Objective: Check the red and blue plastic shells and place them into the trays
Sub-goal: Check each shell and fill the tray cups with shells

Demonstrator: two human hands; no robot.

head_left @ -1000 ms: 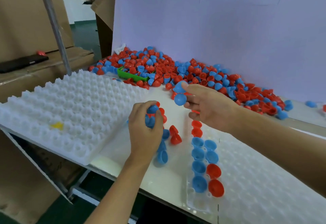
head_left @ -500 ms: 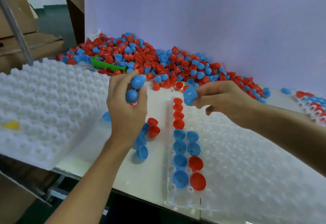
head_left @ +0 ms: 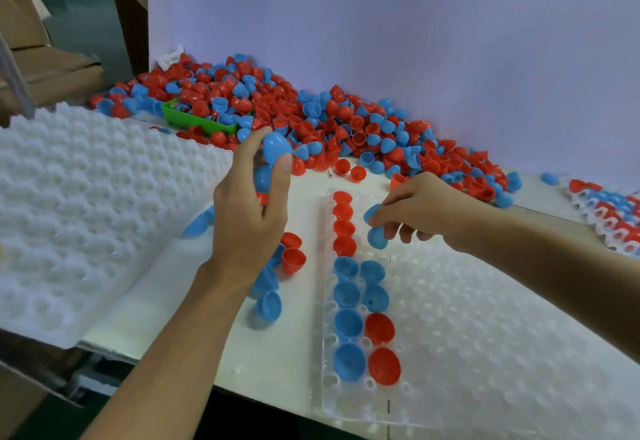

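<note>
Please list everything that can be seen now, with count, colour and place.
Shell pile: too many to count, red and blue, along the back wall.
Clear tray: one, front right; first column four red then four blue shells, second column two blue then two red.
White trays: a stack, left.
Green bin: one, in the pile.
Loose shells: several, red and blue, between the trays.
Filled trays: far right.
Left hand: holds blue shells.
Right hand: pinches a blue shell over the clear tray.

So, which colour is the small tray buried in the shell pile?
Green: the small plastic tray, seen in the head view.
</note>
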